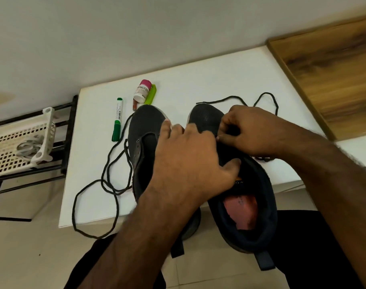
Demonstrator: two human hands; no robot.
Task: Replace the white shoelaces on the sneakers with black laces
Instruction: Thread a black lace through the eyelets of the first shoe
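Two hands on right sneaker [248,197] | right hand [250,130] pinches lace | left hand [190,163] flat | basket [21,142] holds white laces [29,148]

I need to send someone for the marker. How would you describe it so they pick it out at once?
On the white table, look left of the two dark sneakers. The marker lies there alone beside a loose black lace. It is the long white pen with green cap and green end, unlike the stubby pink-capped bottle further back.

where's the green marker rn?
Head view: the green-capped white marker lies on the white table, left of the left dark sneaker, near the pink-capped bottle.
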